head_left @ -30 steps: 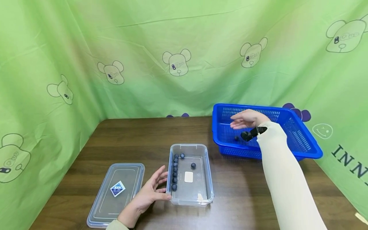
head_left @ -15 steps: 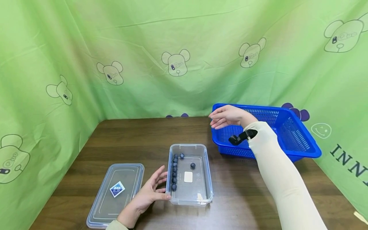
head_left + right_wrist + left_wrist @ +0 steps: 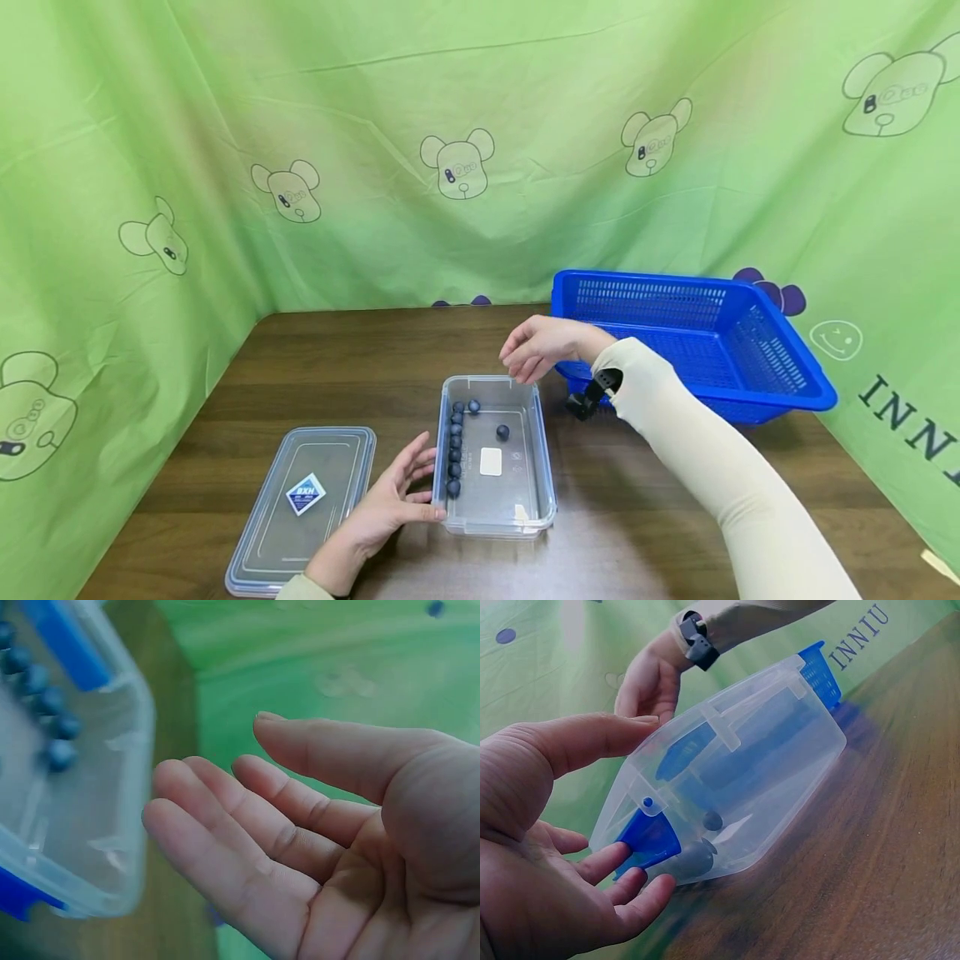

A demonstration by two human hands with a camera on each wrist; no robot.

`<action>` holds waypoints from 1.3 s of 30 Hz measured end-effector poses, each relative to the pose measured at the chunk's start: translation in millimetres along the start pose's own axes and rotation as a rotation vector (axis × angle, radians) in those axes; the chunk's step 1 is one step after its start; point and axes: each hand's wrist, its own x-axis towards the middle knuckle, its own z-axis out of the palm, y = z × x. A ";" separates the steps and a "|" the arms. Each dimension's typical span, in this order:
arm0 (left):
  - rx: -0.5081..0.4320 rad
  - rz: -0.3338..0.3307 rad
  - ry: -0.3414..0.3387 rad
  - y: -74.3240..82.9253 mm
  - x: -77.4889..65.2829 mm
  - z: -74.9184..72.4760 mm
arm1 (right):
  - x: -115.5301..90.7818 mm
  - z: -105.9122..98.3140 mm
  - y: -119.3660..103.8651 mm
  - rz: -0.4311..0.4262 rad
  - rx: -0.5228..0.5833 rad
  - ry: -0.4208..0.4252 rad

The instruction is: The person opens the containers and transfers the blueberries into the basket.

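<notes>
Fingers (image 3: 225,877) of the right hand (image 3: 546,343) are hanging released and loosely bent near the far rim of a clear box (image 3: 517,496).

The left hand (image 3: 386,507) is lying beside the box, its fingers relaxed and spread, its thumb resting at the near corner. Inside, dark berries (image 3: 455,442) are forming a row along the wall nearest those left fingers; one berry (image 3: 474,407) is sitting just beside the row's far end, and another berry (image 3: 502,432) is lying between a white label (image 3: 491,462) and the right fingers. On the outer side of the left fingers, a clear lid (image 3: 300,533) is lying flat on the wooden table (image 3: 360,367). To the right of the right fingers, a blue basket (image 3: 697,350) is standing, its mesh floor showing beyond the sleeve (image 3: 705,442).
</notes>
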 end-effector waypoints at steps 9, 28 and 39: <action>-0.003 0.004 0.000 0.1 0.1 1.3 | 19.4 36.6 7.5 0.101 -0.218 -0.085; 0.002 0.008 -0.008 -0.3 0.1 1.9 | 38.2 70.5 18.6 0.241 -0.517 -0.060; -0.006 0.010 -0.003 -0.3 -0.2 -0.5 | 44.7 72.9 24.0 0.273 -0.545 -0.078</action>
